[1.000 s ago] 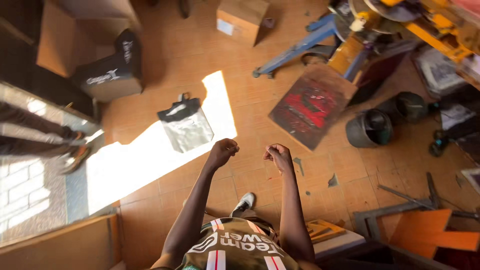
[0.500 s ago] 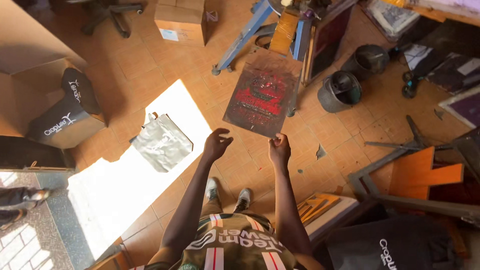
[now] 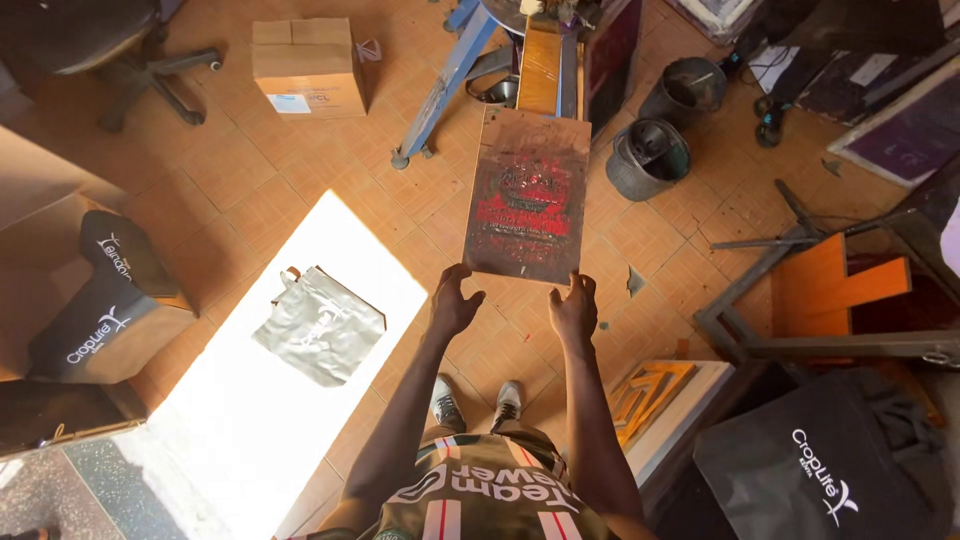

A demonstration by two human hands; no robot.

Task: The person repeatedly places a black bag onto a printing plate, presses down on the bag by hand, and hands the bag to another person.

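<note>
A brown rectangular board (image 3: 528, 195) with a red and dark printed patch lies tilted on the tiled floor ahead of me. Both my arms reach out toward its near edge. My left hand (image 3: 455, 300) is open with fingers spread, its fingertips at the board's lower left corner. My right hand (image 3: 575, 308) is open too, just below the lower right corner. I cannot tell whether either hand touches the board. My two shoes (image 3: 475, 402) show below my hands.
A silver bag (image 3: 318, 325) lies in a sunlit patch at left. Black printed bags (image 3: 100, 300) sit far left and at the bottom right (image 3: 830, 460). Two dark buckets (image 3: 650, 158), a cardboard box (image 3: 307, 65), a blue metal stand (image 3: 450, 75) and an orange wooden frame (image 3: 835, 290) surround the board.
I have stepped closer to the board, which now sits right in front of my hands. Both hands have gone from loosely curled to open with fingers spread.
</note>
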